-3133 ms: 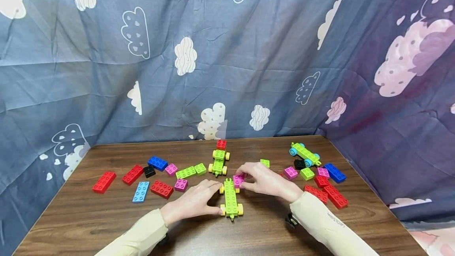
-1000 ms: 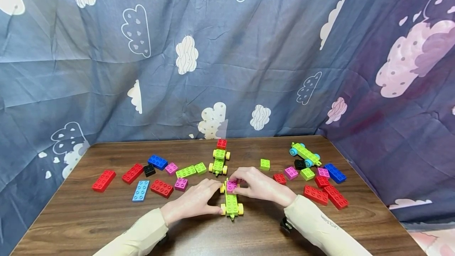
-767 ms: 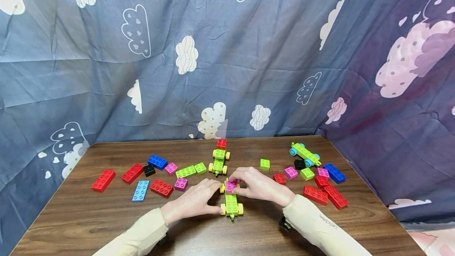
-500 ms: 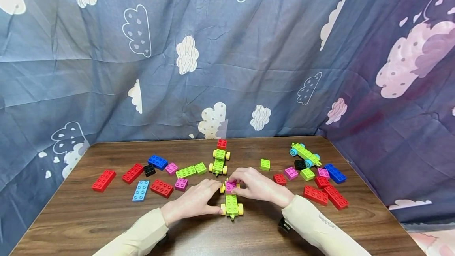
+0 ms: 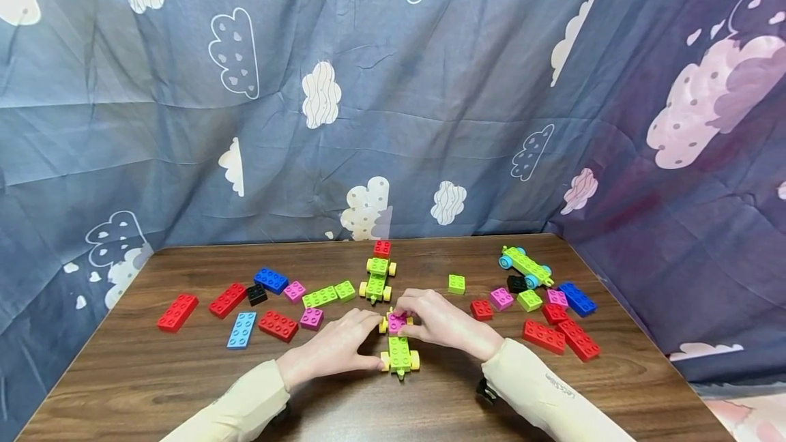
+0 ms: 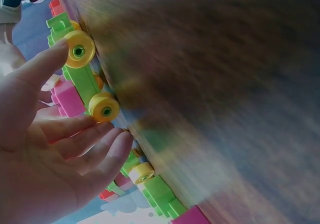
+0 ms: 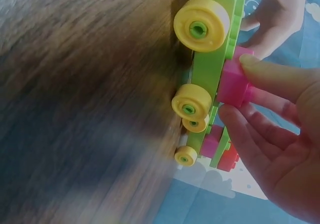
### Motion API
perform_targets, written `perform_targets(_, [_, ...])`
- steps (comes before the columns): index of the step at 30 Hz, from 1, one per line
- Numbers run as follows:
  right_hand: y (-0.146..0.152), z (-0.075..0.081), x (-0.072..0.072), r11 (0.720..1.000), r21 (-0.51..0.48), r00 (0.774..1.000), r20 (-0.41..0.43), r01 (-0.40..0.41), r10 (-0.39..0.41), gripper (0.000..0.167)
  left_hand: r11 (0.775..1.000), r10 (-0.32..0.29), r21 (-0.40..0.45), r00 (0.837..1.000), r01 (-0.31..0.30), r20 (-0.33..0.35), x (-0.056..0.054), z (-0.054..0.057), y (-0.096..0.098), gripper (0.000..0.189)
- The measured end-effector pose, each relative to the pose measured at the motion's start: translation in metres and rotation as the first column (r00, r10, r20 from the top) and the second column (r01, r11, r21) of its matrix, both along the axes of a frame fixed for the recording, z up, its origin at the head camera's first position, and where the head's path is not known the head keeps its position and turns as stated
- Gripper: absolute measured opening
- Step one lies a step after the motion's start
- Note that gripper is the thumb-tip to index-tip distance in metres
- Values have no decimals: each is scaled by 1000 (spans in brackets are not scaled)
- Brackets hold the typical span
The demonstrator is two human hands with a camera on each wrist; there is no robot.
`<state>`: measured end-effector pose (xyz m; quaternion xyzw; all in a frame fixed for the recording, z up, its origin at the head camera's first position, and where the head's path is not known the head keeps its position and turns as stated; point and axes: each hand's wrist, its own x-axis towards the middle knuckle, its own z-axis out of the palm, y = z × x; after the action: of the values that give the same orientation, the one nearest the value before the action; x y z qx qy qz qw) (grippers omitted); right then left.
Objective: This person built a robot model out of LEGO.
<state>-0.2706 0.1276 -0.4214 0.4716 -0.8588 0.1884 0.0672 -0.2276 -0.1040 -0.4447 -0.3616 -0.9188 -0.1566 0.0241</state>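
In the head view a lime-green toy car base [image 5: 400, 355] with yellow wheels stands lengthwise before me. My left hand [image 5: 336, 348] holds its left side, thumb at the near wheel [image 6: 80, 49] and fingers at the far wheel [image 6: 104, 107]. A pink building brick [image 5: 396, 323] sits on the base's far end. My right hand [image 5: 447, 322] pinches this brick between thumb and fingers, as the right wrist view shows from the side. Whether the brick is fully pressed down cannot be told.
Behind stands another yellow-wheeled car [image 5: 376, 285] with stacked bricks and a red one on its end. A blue-wheeled car base [image 5: 527, 266] lies far right. Loose bricks are spread left, including a light blue one [image 5: 241, 330], and right, including red ones [image 5: 544, 336].
The right hand has moved left with the pink brick, from beside the base onto its far end. Over the last second it shifts only slightly. The left hand stays at the wheels.
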Motion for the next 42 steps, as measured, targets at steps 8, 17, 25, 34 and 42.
perform_targets(8, [-3,2,1,999,27,999,26,22,-22,15,1000,7,-9,1000,-7,-16,1,1,0,71])
perform_targets(17, [-7,3,5,996,58,997,-2,71,-71,15,1000,12,-23,1000,-12,-19,2,2,1,71])
perform_targets(25, [-2,2,5,997,-3,994,74,82,-81,16,1000,7,-26,1000,-7,-12,1,2,2,72])
perform_targets(34, [7,4,3,999,-4,989,141,35,-34,22,1000,10,-22,1000,-10,5,1,2,1,72])
perform_targets(42, [8,2,1,996,-36,980,182,85,-77,20,1000,6,-16,1000,-6,13,-1,1,1,71])
